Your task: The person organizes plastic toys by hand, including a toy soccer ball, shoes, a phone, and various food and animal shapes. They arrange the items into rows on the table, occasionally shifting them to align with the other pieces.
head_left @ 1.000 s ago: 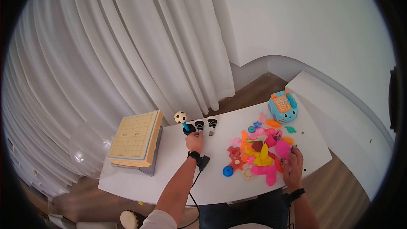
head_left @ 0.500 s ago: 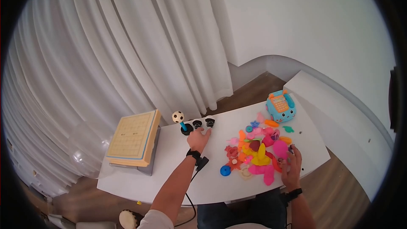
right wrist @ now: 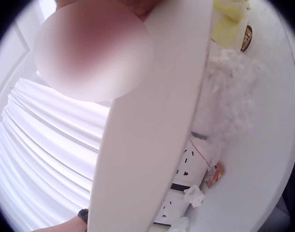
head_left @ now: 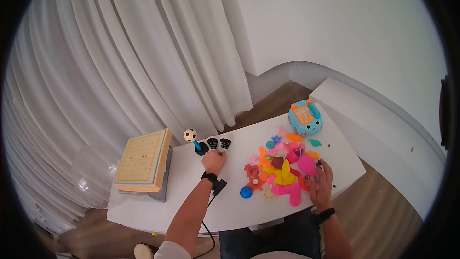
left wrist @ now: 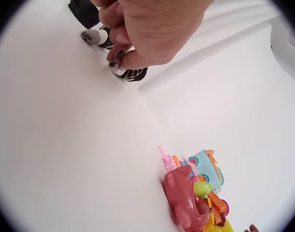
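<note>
My left hand (head_left: 214,161) is at the back of the white table. In the left wrist view its thumb and a finger pinch the grey fuzzy tip of a small black item with white lines (left wrist: 136,74), like a tiny laced shoe. A matching black item (head_left: 212,143) lies just left of it. Left of both, a toy football on a blue stem (head_left: 190,135) rises from a round black base (head_left: 201,149). My right hand (head_left: 322,184) rests, fingers loosely bent, beside a pink ball (head_left: 306,165) at the edge of a toy pile; the right wrist view shows little of it.
Bright plastic toys, among them a yellow piece (head_left: 286,173) and a blue disc (head_left: 246,192), cover the table's right half. A blue toy telephone (head_left: 305,119) stands behind them. To the left, a wooden board (head_left: 141,158) lies on a grey box. A cable (head_left: 207,225) trails from my left wrist.
My left hand spread its thumb toward the right-hand black item, then closed on its grey tip. The head view has swung, shifting everything left. My right hand stays beside the pink ball.
</note>
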Available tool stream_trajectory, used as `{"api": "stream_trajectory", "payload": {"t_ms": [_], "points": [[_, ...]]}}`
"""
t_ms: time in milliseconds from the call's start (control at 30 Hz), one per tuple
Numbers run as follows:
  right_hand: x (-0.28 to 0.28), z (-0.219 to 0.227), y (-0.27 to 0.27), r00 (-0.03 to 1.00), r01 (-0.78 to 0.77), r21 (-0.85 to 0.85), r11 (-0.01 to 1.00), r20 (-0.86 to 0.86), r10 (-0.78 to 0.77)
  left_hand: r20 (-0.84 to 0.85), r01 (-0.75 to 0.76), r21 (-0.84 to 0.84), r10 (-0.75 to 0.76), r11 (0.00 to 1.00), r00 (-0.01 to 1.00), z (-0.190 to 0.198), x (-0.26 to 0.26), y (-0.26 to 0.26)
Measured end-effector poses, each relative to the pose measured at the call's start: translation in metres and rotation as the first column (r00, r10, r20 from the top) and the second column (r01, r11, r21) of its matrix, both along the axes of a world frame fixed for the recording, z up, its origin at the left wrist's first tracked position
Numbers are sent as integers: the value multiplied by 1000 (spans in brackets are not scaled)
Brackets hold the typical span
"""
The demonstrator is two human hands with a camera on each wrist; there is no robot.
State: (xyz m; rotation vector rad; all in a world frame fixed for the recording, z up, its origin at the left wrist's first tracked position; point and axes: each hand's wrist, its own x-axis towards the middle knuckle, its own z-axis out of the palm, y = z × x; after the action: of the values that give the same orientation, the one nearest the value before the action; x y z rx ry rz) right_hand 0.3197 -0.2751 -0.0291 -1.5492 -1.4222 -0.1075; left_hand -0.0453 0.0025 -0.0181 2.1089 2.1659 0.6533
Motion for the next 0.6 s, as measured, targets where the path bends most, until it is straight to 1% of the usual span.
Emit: {"api": "stream_trajectory", "payload": {"t_ms": [100,167,200,233,267,333,367,400,467,500,533,567,600], "points": [[1,2,0,1000,-4,8,1000,4,4,-6,18,-17,-18,1000,1000,17,-5,-19],[2,3,-2,1000,4,4,1000,3,-4,-15,31,137,-30,990,999,28,-3,-38],[1,4,-2,1000,-10,7,1000,-28,10,-15,39,132,-37,991,999,34,-5,-50],[1,4,-2,998,-23,11,1000,-57,24,40,136,120,-142,983,989,40,-7,-65],[1,4,-2,999,-20,6,1000,-51,21,99,228,114,-240,967,966,42,-8,-80],[2,3,-1,998,-30,12,999,-59,31,175,386,199,-421,901,890,34,-10,-115],[3,3,0,998,-38,6,999,-46,38,260,447,89,-454,890,852,28,-14,-132],[4,3,0,998,-31,-3,1000,-58,31,274,436,88,-443,895,853,20,-14,-144],[-1,1,-1,998,-40,-30,999,-58,38,258,597,153,-615,787,745,3,-14,-167],[-1,2,-1,994,-43,-30,999,-97,40,328,637,43,-613,770,719,-3,-15,-174],[0,3,0,990,-46,-26,999,-134,42,346,628,49,-603,776,718,-8,-12,-179],[1,4,0,992,-58,-31,998,-117,54,346,620,90,-608,780,715,-12,-9,-183],[1,3,0,990,-60,3,998,-128,60,342,608,129,-610,784,715,-14,-7,-186]]}}
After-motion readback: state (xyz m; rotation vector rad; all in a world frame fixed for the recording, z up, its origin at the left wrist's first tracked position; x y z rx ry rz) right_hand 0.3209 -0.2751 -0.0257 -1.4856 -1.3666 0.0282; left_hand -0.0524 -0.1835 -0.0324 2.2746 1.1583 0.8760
